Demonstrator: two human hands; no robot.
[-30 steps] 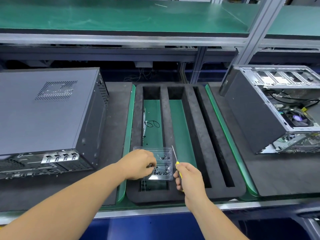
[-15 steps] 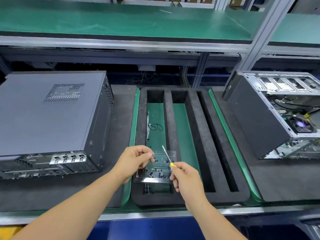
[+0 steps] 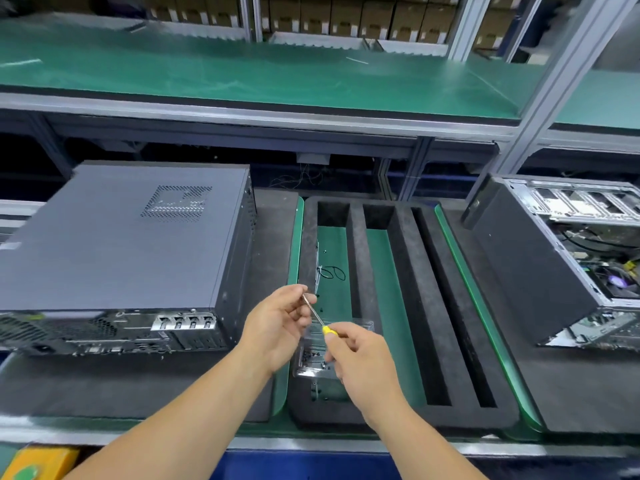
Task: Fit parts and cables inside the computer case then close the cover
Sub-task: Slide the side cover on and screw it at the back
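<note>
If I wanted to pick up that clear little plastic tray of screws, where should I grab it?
Probably by its far rim, pinched from above. The clear plastic tray lies flat on the black foam insert, so its thin raised edges are the easiest purchase. The right hand covers the near side, and the screwdriver crosses its left.

Assembly line station under even indoor light.
A green-matted upper shelf (image 3: pixel 263 81) spans the view; behind it stand rows of cardboard boxes (image 3: pixel 346 19), at its right a grey aluminium post (image 3: pixel 540 98), below it a dark gap.
</note>
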